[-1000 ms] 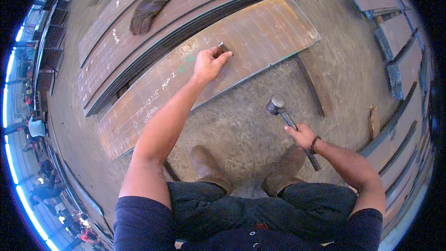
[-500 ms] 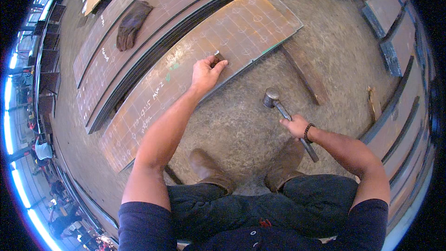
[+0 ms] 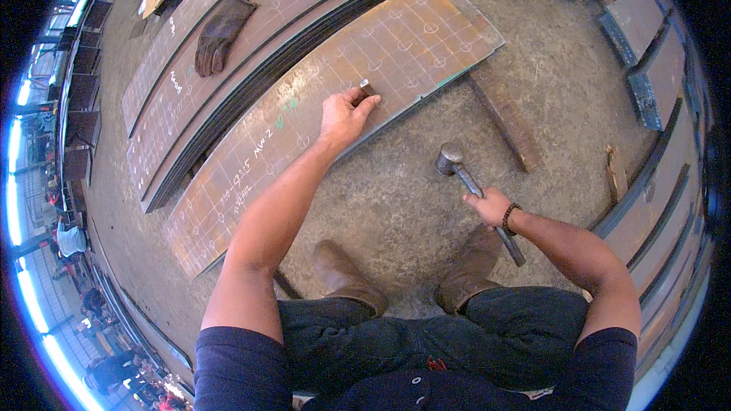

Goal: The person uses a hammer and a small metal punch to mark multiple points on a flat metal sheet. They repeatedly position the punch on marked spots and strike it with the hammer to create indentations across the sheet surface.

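Observation:
My left hand [image 3: 349, 118] is closed in a pinch round a short dark steel punch [image 3: 368, 89] with a shiny upper end. The hand is at the near edge of a long curved steel plate [image 3: 251, 160], rust-tinged and marked with chalk grid lines, circles and writing. Whether the punch's lower tip touches the plate is hidden by my fingers. In my right hand [image 3: 487, 205] is a hammer [image 3: 451, 157], gripped round its metal handle and held low above the floor, to the right of the plate. A beaded bracelet circles my right wrist.
Brown work gloves [image 3: 222, 34] lie on a stack of similar curved plates [image 3: 304, 19] beyond. A metal bar [image 3: 506, 122] sticks out from under the marked plate. More steel pieces [image 3: 655, 68] line the right side. My boots [image 3: 343, 278] stand on the concrete floor.
The view has shifted slightly, so the plates appear a little further right. Both hands keep their grips on the punch and the hammer, in nearly the same places.

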Demonstrator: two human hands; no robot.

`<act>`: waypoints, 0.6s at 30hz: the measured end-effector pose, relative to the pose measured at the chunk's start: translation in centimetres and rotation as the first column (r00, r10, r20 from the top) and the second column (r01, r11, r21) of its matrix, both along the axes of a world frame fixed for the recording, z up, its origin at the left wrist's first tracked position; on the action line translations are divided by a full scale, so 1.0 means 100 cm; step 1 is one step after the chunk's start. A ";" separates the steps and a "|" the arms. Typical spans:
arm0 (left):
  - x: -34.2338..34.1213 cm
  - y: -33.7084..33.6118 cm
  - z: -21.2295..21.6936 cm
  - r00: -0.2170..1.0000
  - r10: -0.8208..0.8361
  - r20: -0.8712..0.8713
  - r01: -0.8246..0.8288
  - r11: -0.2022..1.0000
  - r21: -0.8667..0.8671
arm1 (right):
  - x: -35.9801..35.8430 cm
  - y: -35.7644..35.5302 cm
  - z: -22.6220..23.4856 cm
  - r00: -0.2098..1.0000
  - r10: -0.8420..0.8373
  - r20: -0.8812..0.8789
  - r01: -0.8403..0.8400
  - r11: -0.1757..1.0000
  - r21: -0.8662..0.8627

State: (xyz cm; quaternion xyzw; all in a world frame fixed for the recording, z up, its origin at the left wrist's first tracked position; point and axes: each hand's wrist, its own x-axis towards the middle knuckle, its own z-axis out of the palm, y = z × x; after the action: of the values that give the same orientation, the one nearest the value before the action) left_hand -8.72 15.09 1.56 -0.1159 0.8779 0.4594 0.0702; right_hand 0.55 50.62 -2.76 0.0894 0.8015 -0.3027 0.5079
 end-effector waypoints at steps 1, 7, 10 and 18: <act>0.000 0.000 0.000 1.000 -0.009 -0.019 0.009 1.000 0.007 | -0.001 0.000 0.001 1.000 0.005 0.008 -0.005 1.000 0.001; 0.002 -0.001 0.000 0.999 -0.032 -0.037 0.032 0.999 0.017 | -0.002 -0.002 0.009 0.999 -0.002 0.032 0.002 1.000 -0.017; 0.001 -0.001 -0.001 0.999 -0.038 -0.036 0.039 0.999 0.021 | -0.002 -0.004 0.011 1.000 -0.005 0.029 0.005 1.000 -0.017; 0.000 -0.003 -0.001 0.994 -0.093 -0.062 0.088 0.993 -0.078 | -0.002 -0.004 0.014 1.000 -0.022 0.017 0.022 1.000 -0.019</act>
State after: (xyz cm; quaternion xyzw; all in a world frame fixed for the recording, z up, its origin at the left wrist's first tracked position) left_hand -8.67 14.79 1.49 -0.0634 0.9007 0.4259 0.0578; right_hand 0.39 50.17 -1.32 0.0960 0.7931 -0.3151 0.5123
